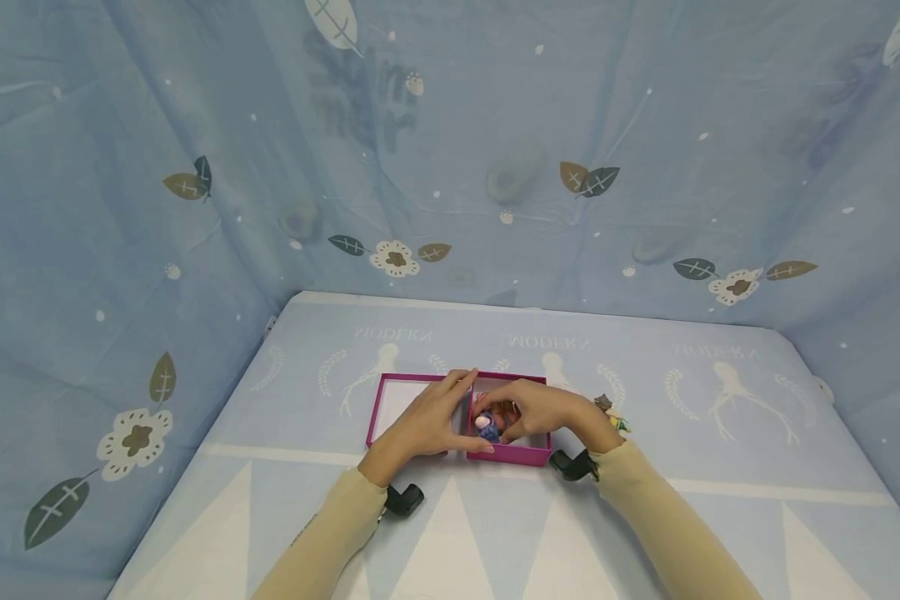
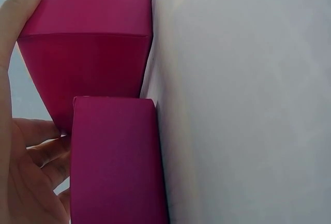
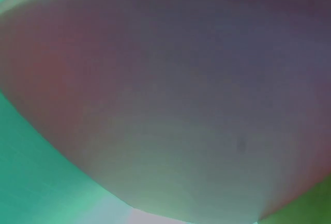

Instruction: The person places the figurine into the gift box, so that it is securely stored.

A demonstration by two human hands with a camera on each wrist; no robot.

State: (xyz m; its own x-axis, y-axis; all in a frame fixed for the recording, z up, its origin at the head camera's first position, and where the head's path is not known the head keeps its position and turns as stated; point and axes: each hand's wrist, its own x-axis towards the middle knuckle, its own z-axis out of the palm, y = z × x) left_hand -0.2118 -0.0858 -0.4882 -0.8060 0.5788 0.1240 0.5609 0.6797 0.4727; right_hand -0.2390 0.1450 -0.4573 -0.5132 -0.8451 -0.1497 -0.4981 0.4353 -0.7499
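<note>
A magenta open-topped box (image 1: pixel 508 456) stands on the table, with small figures inside. My left hand (image 1: pixel 426 419) holds it at its left end, thumb along the near rim and fingertips at the far rim. In the left wrist view that thumb lies on the edge of the magenta box (image 2: pixel 85 69). Reaching into the box from the right, my right hand (image 1: pixel 543 408) has its thumb and fingers curled around a small blue figurine (image 1: pixel 487 427) with a pale head. The right wrist view is a blur and hides the grip.
A second shallow magenta tray (image 1: pixel 375 408) with a white inside lies just left of the box, partly under my left forearm. Small toy figures (image 1: pixel 613 417) lie on the table beyond my right wrist. A patterned blue curtain (image 1: pixel 495 150) hangs behind the table.
</note>
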